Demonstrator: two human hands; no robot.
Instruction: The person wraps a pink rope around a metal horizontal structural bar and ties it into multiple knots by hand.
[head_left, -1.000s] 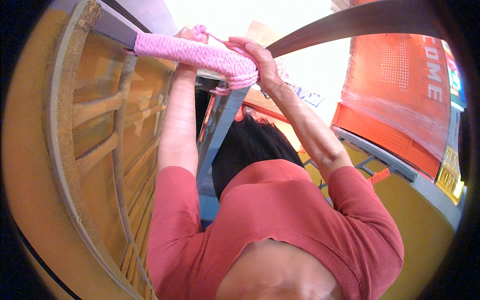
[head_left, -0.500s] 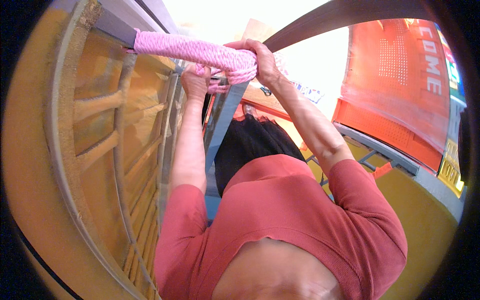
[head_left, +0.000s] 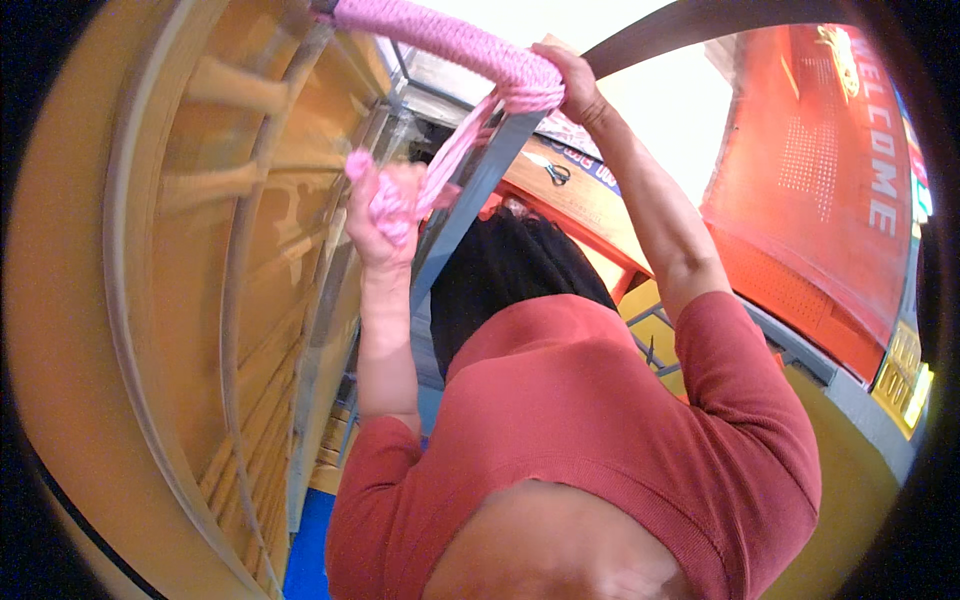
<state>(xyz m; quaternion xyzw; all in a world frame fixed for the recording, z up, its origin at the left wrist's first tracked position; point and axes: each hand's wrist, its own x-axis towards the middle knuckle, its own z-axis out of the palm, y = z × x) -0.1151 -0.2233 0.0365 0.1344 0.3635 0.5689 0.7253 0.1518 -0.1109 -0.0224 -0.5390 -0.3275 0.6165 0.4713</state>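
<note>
Pink rope is wound in tight coils around a bar at the top of a grey metal frame. My left hand is closed around a bunched length of the same rope, low and left of the coils. From that fist, pink strands stretch up to the last turns at the frame's corner. My right hand grips the far side of the wound end, its fingers partly hidden behind the coils.
Dark-handled scissors lie on a wooden tabletop beyond the frame. An orange-yellow lattice panel stands close on the left. At right are a red perforated panel and a yellow crate. A dark curved bar crosses the upper right.
My left hand has pulled down and away from the bar, drawing the rope strands out long. The wound bar appears higher and further right, my right hand still on its end.
</note>
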